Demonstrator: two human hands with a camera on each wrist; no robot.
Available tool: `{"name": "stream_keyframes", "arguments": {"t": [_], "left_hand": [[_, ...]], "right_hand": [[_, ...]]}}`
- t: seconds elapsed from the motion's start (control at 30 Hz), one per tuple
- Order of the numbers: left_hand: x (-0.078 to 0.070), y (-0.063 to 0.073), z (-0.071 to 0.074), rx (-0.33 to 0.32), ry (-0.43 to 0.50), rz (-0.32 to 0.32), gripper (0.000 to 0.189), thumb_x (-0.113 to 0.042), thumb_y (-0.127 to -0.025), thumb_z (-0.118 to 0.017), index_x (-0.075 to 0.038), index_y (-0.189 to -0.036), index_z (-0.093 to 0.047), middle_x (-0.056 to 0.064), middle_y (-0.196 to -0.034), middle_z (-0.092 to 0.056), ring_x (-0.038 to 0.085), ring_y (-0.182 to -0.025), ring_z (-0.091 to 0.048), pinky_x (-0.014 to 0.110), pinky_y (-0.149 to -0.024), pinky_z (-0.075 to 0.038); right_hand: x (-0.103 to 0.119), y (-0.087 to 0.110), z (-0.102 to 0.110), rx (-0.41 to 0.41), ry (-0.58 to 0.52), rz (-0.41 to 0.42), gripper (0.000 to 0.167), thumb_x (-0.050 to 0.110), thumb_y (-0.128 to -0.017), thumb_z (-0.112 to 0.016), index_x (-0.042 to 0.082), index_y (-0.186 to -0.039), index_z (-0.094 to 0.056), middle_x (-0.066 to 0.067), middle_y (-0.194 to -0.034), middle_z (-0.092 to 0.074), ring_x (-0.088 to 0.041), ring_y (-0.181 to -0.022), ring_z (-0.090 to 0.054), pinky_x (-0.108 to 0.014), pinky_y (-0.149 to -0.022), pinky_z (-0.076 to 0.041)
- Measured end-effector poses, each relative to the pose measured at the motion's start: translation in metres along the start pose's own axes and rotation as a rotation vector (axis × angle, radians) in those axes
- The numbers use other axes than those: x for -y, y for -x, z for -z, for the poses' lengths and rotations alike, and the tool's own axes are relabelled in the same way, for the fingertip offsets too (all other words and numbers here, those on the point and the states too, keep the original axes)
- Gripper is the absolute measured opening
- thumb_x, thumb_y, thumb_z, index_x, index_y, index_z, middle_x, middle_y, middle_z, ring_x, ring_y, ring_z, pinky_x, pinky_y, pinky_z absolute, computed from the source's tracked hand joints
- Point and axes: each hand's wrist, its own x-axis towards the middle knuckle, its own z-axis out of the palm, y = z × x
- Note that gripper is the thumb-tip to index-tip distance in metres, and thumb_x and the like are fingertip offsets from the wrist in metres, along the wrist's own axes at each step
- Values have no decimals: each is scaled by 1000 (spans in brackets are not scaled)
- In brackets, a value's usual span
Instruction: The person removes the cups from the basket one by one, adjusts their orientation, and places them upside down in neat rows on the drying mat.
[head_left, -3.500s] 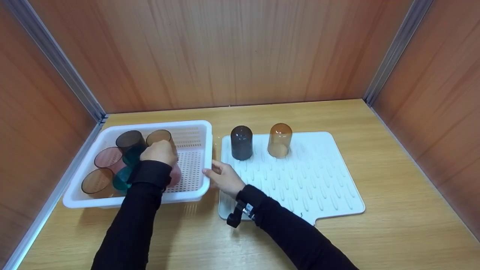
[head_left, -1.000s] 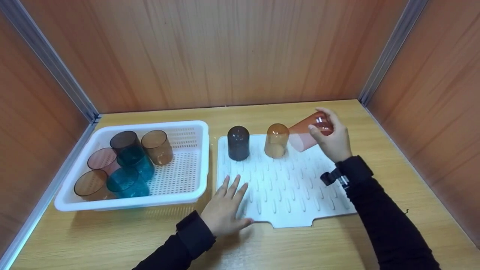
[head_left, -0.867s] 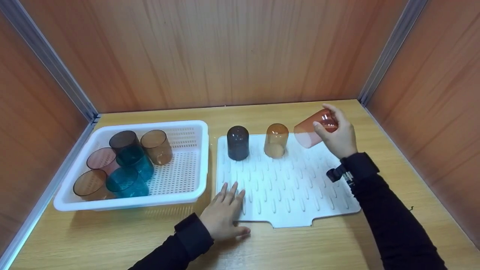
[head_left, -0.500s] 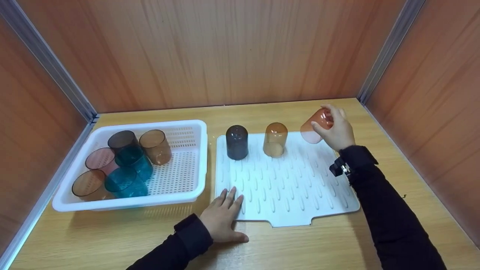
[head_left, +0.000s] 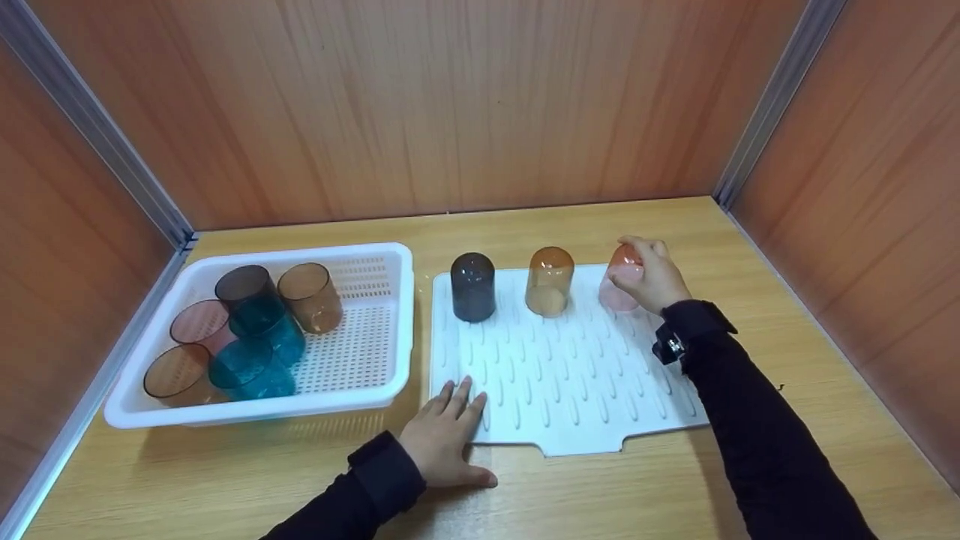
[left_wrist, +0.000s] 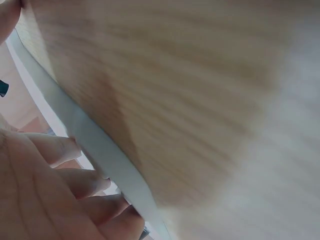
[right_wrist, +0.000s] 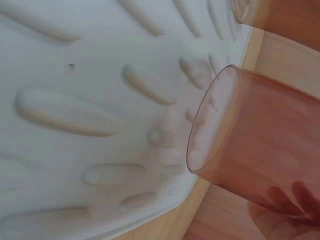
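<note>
My right hand (head_left: 651, 279) grips a clear pink tumbler (head_left: 619, 289) upside down, near its base, at the back right corner of the white ridged drying mat (head_left: 555, 375). In the right wrist view the rim of the tumbler (right_wrist: 260, 135) is at the mat's surface; whether it touches is hard to tell. Left of it, an amber tumbler (head_left: 550, 281) and a dark grey tumbler (head_left: 473, 287) stand inverted on the mat. My left hand (head_left: 444, 439) lies with spread fingers over the mat's front left corner, and in the left wrist view its fingers (left_wrist: 85, 182) reach the mat's edge.
A white perforated basket (head_left: 401, 330) at the left holds several upright tumblers: teal (head_left: 255, 371), amber-brown (head_left: 311, 298), pink (head_left: 201, 324) and dark grey (head_left: 244, 283). Wood-grain panels (head_left: 450, 105) enclose the table (head_left: 585, 495) at the back and sides.
My right hand took the pink tumbler from the basket side to the mat's back right, then tipped it from slanted to upside down and lowered it. The left hand left the basket for the mat's front corner.
</note>
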Motion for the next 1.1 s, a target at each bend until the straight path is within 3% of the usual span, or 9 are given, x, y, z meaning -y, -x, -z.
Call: {"name": "stream_keyframes", "arguments": {"t": [0.43, 0.8, 1.1], "left_hand": [[-2, 2, 0, -18, 4, 2, 112, -72, -71, -70, -10, -155, -28, 21, -162, -17, 44, -148, -20, 53, -117, -28], [-1, -1, 1, -2, 8, 7, 113, -72, -71, -70, -10, -155, -28, 21, -162, -16, 44, -148, -19, 53, -118, -28], [-3, -2, 2, 0, 16, 16, 113, -71, -70, -72, -9, -154, -29, 22, -162, -17, 46, -147, -21, 54, -117, -29]], "right_hand": [[-2, -3, -12, 18, 22, 7, 69, 20, -89, -69, 14, -149, -36, -28, -140, -34, -46, -124, -49, -57, -107, -40], [0, -5, -11, 44, -57, -71, 78, 27, -89, -70, 20, -155, -28, -25, -153, -21, -44, -137, -38, -56, -113, -33], [11, -3, -5, -22, -39, -47, 75, 30, -90, -69, 18, -154, -30, -25, -156, -21, -44, -139, -34, -59, -113, -32]]}}
